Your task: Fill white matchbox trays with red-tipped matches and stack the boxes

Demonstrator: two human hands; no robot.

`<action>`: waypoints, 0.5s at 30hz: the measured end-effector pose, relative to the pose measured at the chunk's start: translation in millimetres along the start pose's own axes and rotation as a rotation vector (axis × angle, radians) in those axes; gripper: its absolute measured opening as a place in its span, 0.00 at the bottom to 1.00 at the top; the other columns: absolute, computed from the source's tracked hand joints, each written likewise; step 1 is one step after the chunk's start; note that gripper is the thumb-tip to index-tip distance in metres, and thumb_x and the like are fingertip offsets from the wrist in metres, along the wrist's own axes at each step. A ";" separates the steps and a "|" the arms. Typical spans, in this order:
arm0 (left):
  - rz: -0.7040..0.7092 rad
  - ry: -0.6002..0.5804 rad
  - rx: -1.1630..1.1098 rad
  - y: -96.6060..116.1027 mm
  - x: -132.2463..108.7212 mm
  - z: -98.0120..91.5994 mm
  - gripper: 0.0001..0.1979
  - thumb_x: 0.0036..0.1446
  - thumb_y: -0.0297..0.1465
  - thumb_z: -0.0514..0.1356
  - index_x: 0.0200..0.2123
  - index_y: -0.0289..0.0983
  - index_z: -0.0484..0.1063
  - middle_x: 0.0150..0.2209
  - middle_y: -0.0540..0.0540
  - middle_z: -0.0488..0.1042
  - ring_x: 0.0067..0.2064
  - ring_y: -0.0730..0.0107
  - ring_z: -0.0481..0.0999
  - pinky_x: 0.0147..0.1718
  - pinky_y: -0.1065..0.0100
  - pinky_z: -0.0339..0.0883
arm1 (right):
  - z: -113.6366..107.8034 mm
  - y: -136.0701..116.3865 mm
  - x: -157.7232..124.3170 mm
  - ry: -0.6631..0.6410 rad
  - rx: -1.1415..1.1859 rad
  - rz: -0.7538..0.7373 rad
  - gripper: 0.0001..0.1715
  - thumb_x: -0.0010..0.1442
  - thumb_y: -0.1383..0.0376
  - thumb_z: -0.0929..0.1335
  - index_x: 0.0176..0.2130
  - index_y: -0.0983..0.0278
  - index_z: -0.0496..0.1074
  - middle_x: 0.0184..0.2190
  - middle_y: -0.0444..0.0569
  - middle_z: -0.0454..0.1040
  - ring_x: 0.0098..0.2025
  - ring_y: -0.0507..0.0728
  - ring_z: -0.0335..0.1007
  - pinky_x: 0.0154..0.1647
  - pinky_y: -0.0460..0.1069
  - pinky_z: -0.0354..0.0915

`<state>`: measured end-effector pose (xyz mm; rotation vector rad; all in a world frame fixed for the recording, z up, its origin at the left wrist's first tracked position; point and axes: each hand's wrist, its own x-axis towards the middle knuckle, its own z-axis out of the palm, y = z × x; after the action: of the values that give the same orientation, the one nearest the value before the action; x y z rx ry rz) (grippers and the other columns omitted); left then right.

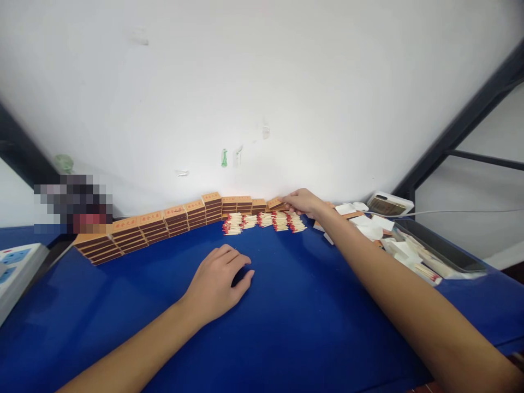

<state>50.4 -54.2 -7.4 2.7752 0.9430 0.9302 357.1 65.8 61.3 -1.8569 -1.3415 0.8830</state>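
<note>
My right hand (pixel 301 202) reaches to the back of the blue table, its fingers closed on a matchbox (pixel 275 204) at the right end of a long row of stacked matchboxes (pixel 176 219). The matchbox lies slightly tilted. Just in front of the row are several small piles of red-tipped matches (pixel 266 220). My left hand (pixel 221 275) rests on the table in front of the matches, palm down, with thumb and fingers apart and nothing in it.
On the right lie white paper pieces (pixel 368 229), a dark tray (pixel 438 245) and a white device (pixel 391 203) with a cable. A power strip (pixel 20 273) sits at the left edge. The white wall (pixel 262 98) stands behind the row.
</note>
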 end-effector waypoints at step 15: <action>0.006 0.152 0.059 7.4 4.2 -7.2 0.22 0.66 0.42 0.66 0.58 0.38 0.72 0.48 0.40 0.81 0.49 0.52 0.78 0.47 0.51 0.76 | 51.5 5.6 -134.4 -0.575 0.049 -0.310 0.25 0.62 0.43 0.74 0.37 0.62 0.76 0.29 0.45 0.78 0.25 0.51 0.70 0.20 0.45 0.60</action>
<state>52.9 -58.7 2.5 2.7894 0.9984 1.1461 284.8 -57.9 47.0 -1.3452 -1.8662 1.3204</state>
